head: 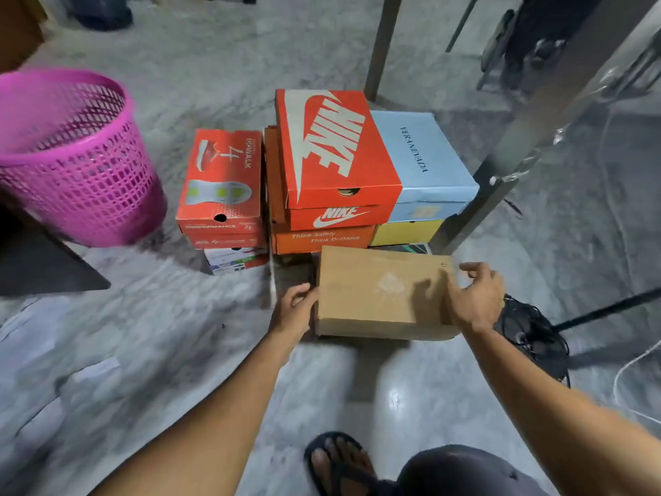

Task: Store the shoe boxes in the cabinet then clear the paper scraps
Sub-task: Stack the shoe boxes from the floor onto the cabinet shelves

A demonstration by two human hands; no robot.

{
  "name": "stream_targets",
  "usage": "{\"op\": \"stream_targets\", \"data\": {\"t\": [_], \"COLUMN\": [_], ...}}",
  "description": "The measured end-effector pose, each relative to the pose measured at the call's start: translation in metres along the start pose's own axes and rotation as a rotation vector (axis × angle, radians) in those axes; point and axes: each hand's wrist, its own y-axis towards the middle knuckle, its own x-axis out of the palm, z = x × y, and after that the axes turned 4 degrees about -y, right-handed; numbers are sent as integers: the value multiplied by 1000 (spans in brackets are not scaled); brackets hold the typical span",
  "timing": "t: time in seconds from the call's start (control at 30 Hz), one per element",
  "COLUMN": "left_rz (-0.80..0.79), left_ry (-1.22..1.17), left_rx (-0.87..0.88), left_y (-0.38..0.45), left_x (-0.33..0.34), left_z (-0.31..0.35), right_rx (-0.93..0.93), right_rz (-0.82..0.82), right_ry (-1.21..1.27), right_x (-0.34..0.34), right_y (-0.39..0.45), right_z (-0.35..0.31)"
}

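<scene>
A plain brown shoe box [375, 291] sits on the grey floor in front of a pile of shoe boxes. My left hand [295, 309] presses on its left end and my right hand [477, 298] grips its right end. Behind it stand a large red box with a white logo [332, 152], an orange box [322, 239] under it, a light blue box [422, 155] on a yellow one [407, 232], and a smaller red box [221, 180] on a white one [236, 261]. Pale paper scraps [96, 368] lie on the floor at the left.
A pink mesh waste basket [75, 159] stands at the left. A dark panel corner [39, 263] juts in below it. Metal table legs [508, 152] rise at the right, with a black cable tangle [533, 331] beside the brown box. My sandalled foot [339, 460] is at the bottom.
</scene>
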Motion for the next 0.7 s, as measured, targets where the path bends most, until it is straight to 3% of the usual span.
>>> {"op": "stream_targets", "data": {"t": [0.07,0.13,0.2,0.27,0.57,0.7], "left_rz": [-67,-92,-97,-80,219,490], "left_ry": [43,99,121,113,-146,-154], "left_rx": [-60,-102,-121,-144,-69,-7], "left_y": [5,12,17,14,-54,-102], "left_x": [16,26,30,26,-70,-151], "left_z": [-4,-9,-17,-22,-5,-5], "right_rx": [168,284,311,266,148,2], "right_rz": [-79,-271,-433,-478,-817,-1015], "right_ry": [14,151,264,313,544,483], "right_x": [-1,2,0,2,8,28], "right_y": [10,14,7,-2,-69,-125], "right_z": [30,48,52,52,-13,-82]}}
